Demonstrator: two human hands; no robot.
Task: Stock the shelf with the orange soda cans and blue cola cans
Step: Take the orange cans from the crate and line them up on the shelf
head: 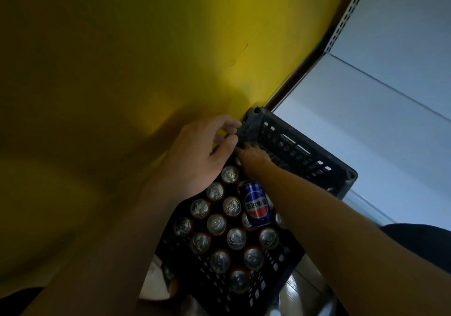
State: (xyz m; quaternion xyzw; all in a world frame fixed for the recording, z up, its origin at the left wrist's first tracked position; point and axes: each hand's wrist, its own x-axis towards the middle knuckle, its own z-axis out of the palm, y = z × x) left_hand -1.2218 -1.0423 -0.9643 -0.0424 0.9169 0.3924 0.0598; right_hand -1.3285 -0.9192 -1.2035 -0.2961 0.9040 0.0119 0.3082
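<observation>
Crate [296,144], black, near: upright cans [216,224], tops up. Blue cola can [255,204]: on its side atop them, long axis near-to-far (logo up; which end leads, can't tell). L hand [202,154]: fingers curled on crate's far-left corner. R hand [252,155]: inside far end, grip can't tell. Beyond: white shelf [366,120].

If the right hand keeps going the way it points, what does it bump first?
Most likely the inside corner of the black crate, just ahead of the right hand. The thumb of the left hand lies close beside that line, and depth is unclear.
</observation>
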